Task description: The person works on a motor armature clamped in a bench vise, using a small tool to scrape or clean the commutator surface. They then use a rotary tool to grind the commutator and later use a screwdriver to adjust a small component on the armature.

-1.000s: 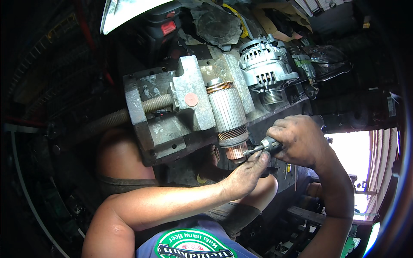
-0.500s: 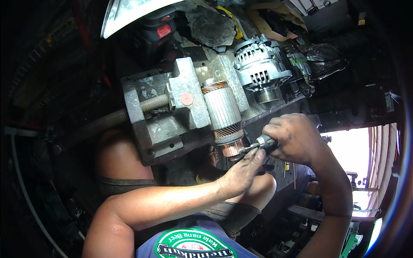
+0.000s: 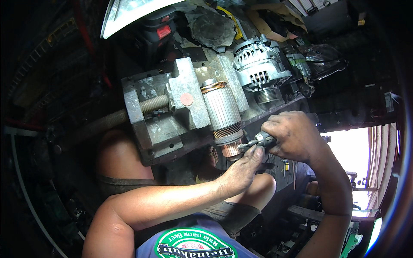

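**A:** Seen from above, looking down at two bare hands below a grey bench vise. Clamped between its jaws: a motor armature, a ribbed steel cylinder with copper windings at the top and a copper commutator at the bottom end.

**B:** And the hands?

**A:** Right hand closed firmly round a small rotary tool, held like a thick pen. Left hand just under that grip, fingers loosely curled, fingertips touching the tool's nose from below, steadying rather than grasping.

**B:** Where from the grip is the armature?

**A:** To the left of the right-hand grip and slightly up. Tool tip pointing left, at or right against the copper commutator; actual contact too small to tell. Long axis of the armature running from upper left to lower right, steeply, so tool and armature meet almost crosswise. Commutator end nearest both hands; left hand a touch closer to it, right hand just beside.

**B:** Anything else around?

**A:** Above the grip, behind the vise, a silver alternator with a grooved pulley. Further up and left, a dark round plate and a black tool with a red button. Below, bare knees and a blue shirt.
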A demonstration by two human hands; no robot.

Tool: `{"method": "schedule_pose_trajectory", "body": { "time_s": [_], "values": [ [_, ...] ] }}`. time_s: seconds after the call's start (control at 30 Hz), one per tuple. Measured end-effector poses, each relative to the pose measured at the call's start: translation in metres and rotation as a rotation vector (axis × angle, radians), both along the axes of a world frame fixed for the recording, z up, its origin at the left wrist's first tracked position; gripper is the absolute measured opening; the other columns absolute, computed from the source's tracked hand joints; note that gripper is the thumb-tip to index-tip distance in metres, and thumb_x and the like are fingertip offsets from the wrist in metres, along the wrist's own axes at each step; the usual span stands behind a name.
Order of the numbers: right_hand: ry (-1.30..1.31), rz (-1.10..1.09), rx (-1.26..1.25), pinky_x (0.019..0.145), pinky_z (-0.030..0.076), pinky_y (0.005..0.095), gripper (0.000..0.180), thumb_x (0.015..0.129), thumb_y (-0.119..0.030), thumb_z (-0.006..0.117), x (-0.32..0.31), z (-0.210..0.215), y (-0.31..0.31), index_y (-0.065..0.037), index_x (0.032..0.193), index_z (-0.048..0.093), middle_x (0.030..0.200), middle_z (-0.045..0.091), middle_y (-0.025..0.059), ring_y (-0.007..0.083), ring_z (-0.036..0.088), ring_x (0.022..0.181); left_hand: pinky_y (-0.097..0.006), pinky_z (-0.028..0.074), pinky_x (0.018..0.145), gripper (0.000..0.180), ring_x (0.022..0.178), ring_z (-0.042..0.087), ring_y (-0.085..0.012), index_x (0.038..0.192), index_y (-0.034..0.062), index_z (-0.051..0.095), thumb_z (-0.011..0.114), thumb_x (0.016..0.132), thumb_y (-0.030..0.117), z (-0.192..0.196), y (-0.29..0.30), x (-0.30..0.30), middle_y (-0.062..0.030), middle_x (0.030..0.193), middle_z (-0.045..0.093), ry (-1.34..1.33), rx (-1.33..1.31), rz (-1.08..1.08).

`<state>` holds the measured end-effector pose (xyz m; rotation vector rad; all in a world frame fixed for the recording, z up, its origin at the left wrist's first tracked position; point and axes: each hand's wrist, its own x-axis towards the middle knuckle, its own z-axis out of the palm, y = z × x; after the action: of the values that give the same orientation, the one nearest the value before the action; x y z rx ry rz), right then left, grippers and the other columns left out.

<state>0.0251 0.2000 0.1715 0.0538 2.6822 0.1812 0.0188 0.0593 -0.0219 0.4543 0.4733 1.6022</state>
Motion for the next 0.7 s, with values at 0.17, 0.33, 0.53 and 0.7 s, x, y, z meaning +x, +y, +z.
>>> {"method": "schedule_pose_trajectory", "body": {
  "time_s": [0.17,0.33,0.53,0.7],
  "values": [
    [0.041,0.008,-0.022,0.084,0.061,0.0469,0.039,0.074,-0.030,0.092,0.000,-0.001,0.001,-0.010,0.100,0.071,0.099,0.074,0.0085,0.0331,0.075,0.097,-0.038,0.041,0.122,0.063,0.138,0.051,-0.0161,0.163,0.0060,0.040,0.033,0.120,0.051,-0.001,0.003,0.003,-0.0077,0.151,0.054,-0.032,-0.020,0.009],
    [0.002,-0.014,0.017,0.085,0.060,0.0477,0.039,0.074,-0.029,0.092,0.001,0.002,-0.003,-0.010,0.102,0.071,0.101,0.074,0.0078,0.0327,0.075,0.099,-0.037,0.043,0.121,0.063,0.136,0.053,-0.0166,0.163,0.0053,0.041,0.034,0.120,0.051,-0.001,0.000,0.001,-0.0084,0.150,0.055,-0.023,-0.007,-0.014],
    [-0.058,-0.040,0.032,0.087,0.060,0.0465,0.040,0.075,-0.030,0.093,0.002,0.007,-0.008,-0.011,0.103,0.072,0.100,0.074,0.0071,0.0314,0.075,0.102,-0.037,0.047,0.117,0.065,0.132,0.056,-0.0162,0.162,0.0048,0.041,0.034,0.119,0.053,0.001,-0.003,0.001,-0.0089,0.147,0.057,0.062,0.044,0.016],
    [-0.049,-0.024,0.022,0.088,0.060,0.0459,0.041,0.075,-0.030,0.093,0.005,0.006,-0.009,-0.011,0.105,0.072,0.100,0.073,0.0070,0.0305,0.075,0.101,-0.036,0.048,0.114,0.068,0.129,0.057,-0.0154,0.163,0.0049,0.039,0.033,0.118,0.055,0.005,-0.007,0.000,-0.0084,0.146,0.057,0.080,0.030,-0.001]
  ]
}}
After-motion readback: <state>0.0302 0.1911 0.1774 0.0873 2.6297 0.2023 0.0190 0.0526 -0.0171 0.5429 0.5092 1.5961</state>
